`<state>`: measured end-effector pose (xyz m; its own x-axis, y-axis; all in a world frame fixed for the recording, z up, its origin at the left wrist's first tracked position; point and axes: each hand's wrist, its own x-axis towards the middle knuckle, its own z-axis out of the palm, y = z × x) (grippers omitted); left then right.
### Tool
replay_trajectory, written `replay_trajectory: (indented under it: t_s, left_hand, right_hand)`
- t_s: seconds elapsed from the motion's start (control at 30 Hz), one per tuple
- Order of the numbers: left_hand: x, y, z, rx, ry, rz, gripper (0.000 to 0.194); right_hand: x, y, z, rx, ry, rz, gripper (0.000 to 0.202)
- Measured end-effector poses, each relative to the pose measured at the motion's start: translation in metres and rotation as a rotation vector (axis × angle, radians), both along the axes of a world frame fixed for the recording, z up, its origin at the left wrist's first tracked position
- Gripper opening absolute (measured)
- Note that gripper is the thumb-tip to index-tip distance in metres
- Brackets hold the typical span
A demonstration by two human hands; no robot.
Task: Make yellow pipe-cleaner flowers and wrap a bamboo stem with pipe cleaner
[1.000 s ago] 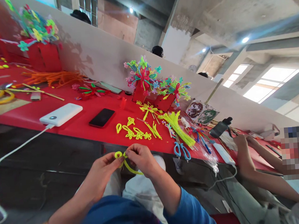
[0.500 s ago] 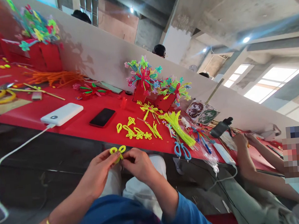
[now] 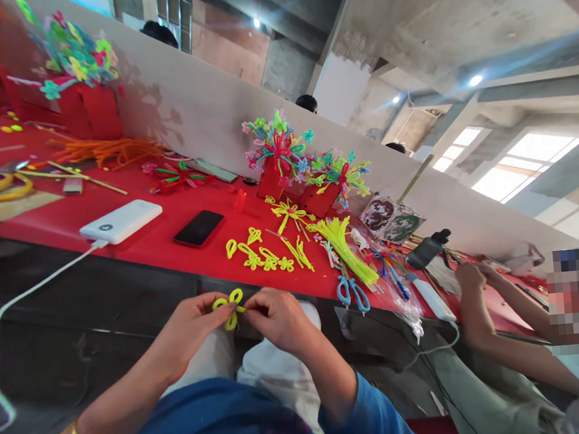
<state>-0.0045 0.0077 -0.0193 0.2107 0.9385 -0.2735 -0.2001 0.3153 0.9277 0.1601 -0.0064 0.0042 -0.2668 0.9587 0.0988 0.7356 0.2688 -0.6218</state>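
Above my lap, just off the table's front edge, my left hand (image 3: 191, 328) pinches a looped yellow pipe-cleaner flower (image 3: 231, 308) between thumb and fingers. My right hand (image 3: 276, 315) is closed on the right side of the same flower, at a short yellow end. Several finished yellow loops and small flowers (image 3: 269, 259) lie on the red table (image 3: 202, 258) beyond my hands. To their right are a bundle of yellow-green pipe cleaners (image 3: 344, 246) and blue-handled scissors (image 3: 353, 293).
A white power bank (image 3: 121, 221) with a cable and a black phone (image 3: 199, 228) lie at the left. Red boxes of colourful flowers (image 3: 279, 151) stand by the grey divider (image 3: 201, 110). At the right, another person's hands (image 3: 469, 280) work near a dark bottle (image 3: 428, 249).
The yellow flower has turned between my fingers, and one loop now points down. My left hand has shifted slightly left. The other person's hands have moved a little.
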Motion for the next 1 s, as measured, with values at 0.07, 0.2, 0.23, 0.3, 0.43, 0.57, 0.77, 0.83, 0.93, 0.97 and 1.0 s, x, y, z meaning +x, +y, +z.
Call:
replay_trajectory:
  t_s: [0.07,0.2,0.23,0.3,0.43,0.57,0.77,0.83,0.93,0.97,1.0]
  left_hand:
    - [0.000,0.000,-0.001,-0.044,-0.033,-0.001,0.025]
    - [0.001,-0.001,0.000,-0.084,-0.089,-0.013,0.027]
    - [0.002,-0.001,0.001,-0.075,-0.092,-0.024,0.027]
    - [0.003,-0.002,0.002,-0.049,-0.092,-0.044,0.027]
    - [0.003,-0.003,0.002,-0.019,-0.090,-0.043,0.032]
    - [0.003,-0.002,0.003,-0.015,-0.108,0.013,0.033]
    - [0.005,-0.001,0.001,-0.035,-0.155,0.043,0.037]
    - [0.004,-0.001,0.002,-0.043,-0.151,0.052,0.037]
    - [0.003,-0.002,0.003,-0.064,-0.150,0.047,0.036]
    - [0.003,-0.002,0.004,-0.065,-0.155,0.039,0.036]
    - [0.003,-0.002,0.004,-0.062,-0.163,0.026,0.035]
  right_hand:
    - [0.000,0.000,0.000,-0.019,0.085,-0.033,0.014]
    - [-0.003,0.002,-0.006,-0.153,0.396,-0.125,0.008]
    - [-0.004,0.002,-0.008,-0.204,0.500,-0.145,0.006]
    - [-0.008,0.004,-0.011,-0.295,0.686,-0.171,0.003]
    - [-0.011,0.005,-0.013,-0.335,0.839,-0.187,0.010]
    - [-0.011,0.005,-0.012,-0.262,0.764,-0.165,0.009]
    - [-0.010,0.005,-0.020,-0.243,0.680,-0.170,0.012]
    - [-0.007,0.004,-0.021,-0.114,0.580,-0.129,0.008]
    - [0.000,0.002,-0.017,0.286,0.280,0.069,0.018]
    - [0.003,0.002,-0.015,0.410,0.176,0.144,0.021]
    - [0.005,0.002,-0.014,0.507,0.085,0.199,0.023]
